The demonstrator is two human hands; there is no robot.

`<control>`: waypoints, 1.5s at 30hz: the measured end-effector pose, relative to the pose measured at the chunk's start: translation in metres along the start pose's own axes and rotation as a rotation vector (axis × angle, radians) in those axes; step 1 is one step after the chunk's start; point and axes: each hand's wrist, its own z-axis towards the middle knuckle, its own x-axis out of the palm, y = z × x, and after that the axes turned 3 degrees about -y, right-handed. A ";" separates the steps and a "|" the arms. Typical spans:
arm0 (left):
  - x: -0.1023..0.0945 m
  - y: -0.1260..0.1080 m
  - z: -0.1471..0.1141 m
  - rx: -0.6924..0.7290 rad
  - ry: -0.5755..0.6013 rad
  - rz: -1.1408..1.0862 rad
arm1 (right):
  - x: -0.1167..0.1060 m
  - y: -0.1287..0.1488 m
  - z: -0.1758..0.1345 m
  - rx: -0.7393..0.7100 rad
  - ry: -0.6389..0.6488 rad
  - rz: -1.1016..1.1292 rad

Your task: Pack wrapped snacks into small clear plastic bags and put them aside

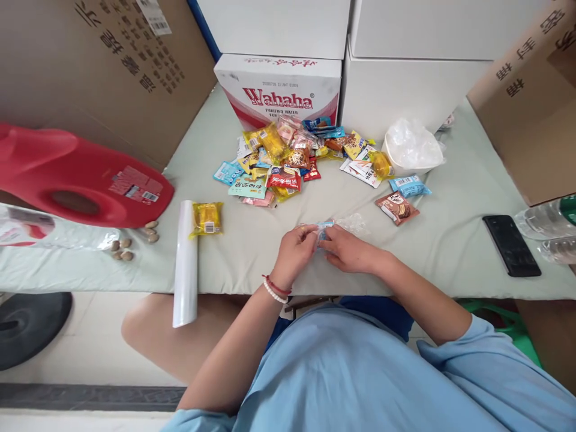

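Low over the front middle of the table, my left hand (pixel 293 249) pinches the left side of a small blue packet (pixel 326 226), its fingers bent and close together. From the other side my right hand (pixel 350 247) has its fingertips on the same packet. Much of the packet is hidden by the fingers. Crumpled clear plastic film (pixel 355 224) spreads out behind my right hand. Beyond the hands lies a heap of wrapped snacks (pixel 279 162). To the right are a brown snack packet (pixel 397 207) and a light-blue packet (pixel 410 185).
A white roll (pixel 185 270) juts over the front edge, with a yellow-wrapped snack (pixel 207 218) beside it. Far left lies a red jug (pixel 81 174) near several nuts (pixel 121 249). A white bowl (pixel 416 162) holding clear plastic, a phone (pixel 511 246) and bottles (pixel 546 219) are right. Boxes (pixel 279 90) line the back.
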 end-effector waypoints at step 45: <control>0.022 0.046 -0.017 0.172 -0.367 0.550 | 0.015 0.002 0.025 0.408 -0.319 0.285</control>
